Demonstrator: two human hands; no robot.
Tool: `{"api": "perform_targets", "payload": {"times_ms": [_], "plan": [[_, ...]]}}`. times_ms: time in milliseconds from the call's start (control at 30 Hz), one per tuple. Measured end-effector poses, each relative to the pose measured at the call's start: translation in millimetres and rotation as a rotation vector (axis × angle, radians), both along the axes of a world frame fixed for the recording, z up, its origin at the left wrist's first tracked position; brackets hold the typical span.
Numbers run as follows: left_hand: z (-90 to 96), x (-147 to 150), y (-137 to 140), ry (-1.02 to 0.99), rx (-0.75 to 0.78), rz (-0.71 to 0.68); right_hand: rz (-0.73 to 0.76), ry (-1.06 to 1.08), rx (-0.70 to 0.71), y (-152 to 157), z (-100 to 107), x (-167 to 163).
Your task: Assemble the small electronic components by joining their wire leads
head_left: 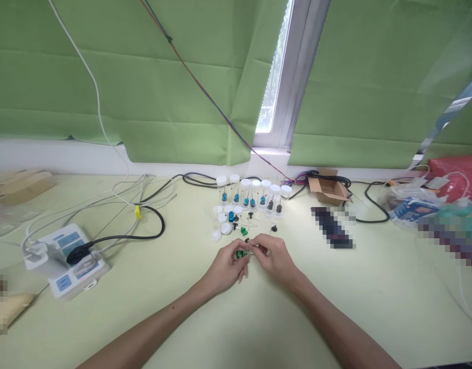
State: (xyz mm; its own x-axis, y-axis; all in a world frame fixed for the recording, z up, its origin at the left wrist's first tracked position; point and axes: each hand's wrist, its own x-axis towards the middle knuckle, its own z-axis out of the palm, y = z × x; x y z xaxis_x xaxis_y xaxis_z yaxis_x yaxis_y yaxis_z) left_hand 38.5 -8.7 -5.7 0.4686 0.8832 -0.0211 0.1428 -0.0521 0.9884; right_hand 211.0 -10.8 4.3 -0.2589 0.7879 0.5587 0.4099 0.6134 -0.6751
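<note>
My left hand (225,269) is closed around a small green spool-like part (241,253) at the middle of the table. Close beside it, the thumb and fingers of my right hand (274,257) are pinched together at a small dark piece (247,240); whether a wire is also between them is too small to tell. Just beyond my fingers lies another green part (244,231). Small black parts with thin metal pins (274,228) and a blue part (231,217) are scattered there, among loose white caps (226,228).
Behind these stands a row of several clear tubes (245,197) with white lids and blue or black parts inside. A power strip (68,259) with cables is at left. At right are an open cardboard box (330,190), a blurred dark object (331,227) and bagged items (416,205).
</note>
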Motion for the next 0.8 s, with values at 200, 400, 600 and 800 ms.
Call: {"api": "perform_targets", "payload": {"times_ms": [200,400,600,800], "plan": [[0.3,0.5,-0.7,0.016,0.008,0.01,0.007,0.003,-0.038,0.5,1.1,0.9],[2.0,0.8,-0.7,0.027,0.014,0.016,-0.011,0.033,-0.054,1.0,0.6,-2.1],[0.3,0.2,0.2,0.034,0.018,0.025,-0.055,0.08,-0.13,2.0,0.2,-3.8],[1.7,1.0,-1.1,0.026,0.025,0.014,-0.036,0.094,-0.186,0.8,1.3,-4.0]]}}
